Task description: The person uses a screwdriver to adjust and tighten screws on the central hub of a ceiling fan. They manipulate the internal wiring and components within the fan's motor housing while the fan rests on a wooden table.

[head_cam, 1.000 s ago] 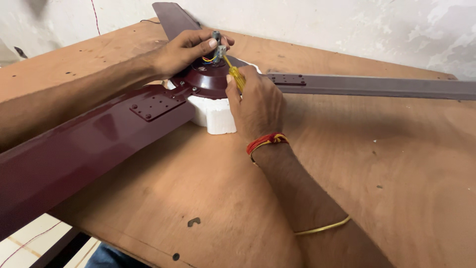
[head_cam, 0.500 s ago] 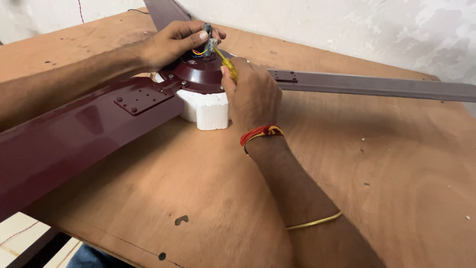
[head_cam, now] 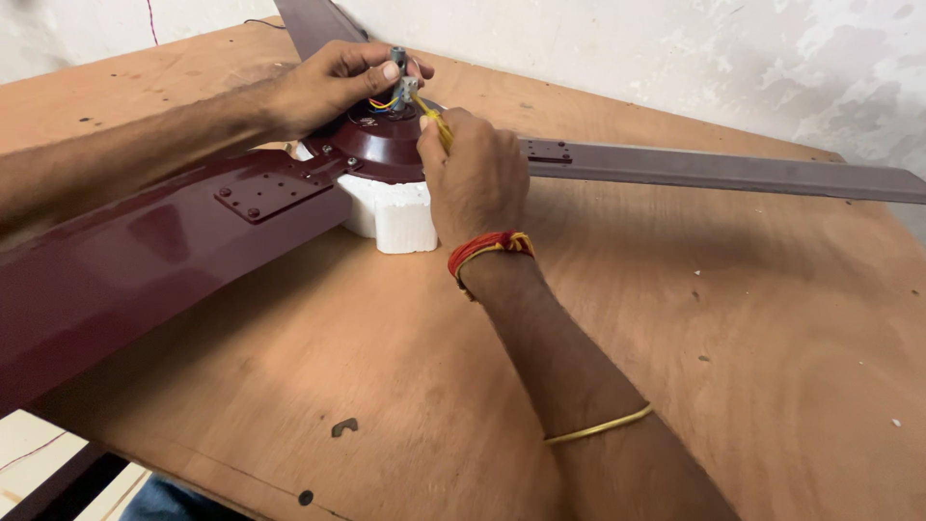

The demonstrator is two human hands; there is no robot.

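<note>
A maroon ceiling fan lies on a plywood table [head_cam: 752,318], its motor hub [head_cam: 381,145] resting on a white foam block [head_cam: 395,217]. My left hand [head_cam: 333,82] grips the grey metal shaft [head_cam: 400,68] that sticks up from the hub, where coloured wires show. My right hand [head_cam: 473,174] is closed on a yellow-handled screwdriver [head_cam: 436,121] whose tip points at the base of the shaft. A red thread band sits on my right wrist, and a thin yellow band lies further up the forearm.
One blade [head_cam: 145,260] runs toward the near left, another [head_cam: 723,172] stretches right toward the wall, and a third [head_cam: 313,21] points away. A small dark metal piece [head_cam: 344,425] lies on the table near the front edge. A white wall stands behind.
The view has shifted slightly, so the fan sits higher in the picture. Both hands keep their hold at the hub; the screwdriver stays at the shaft.
</note>
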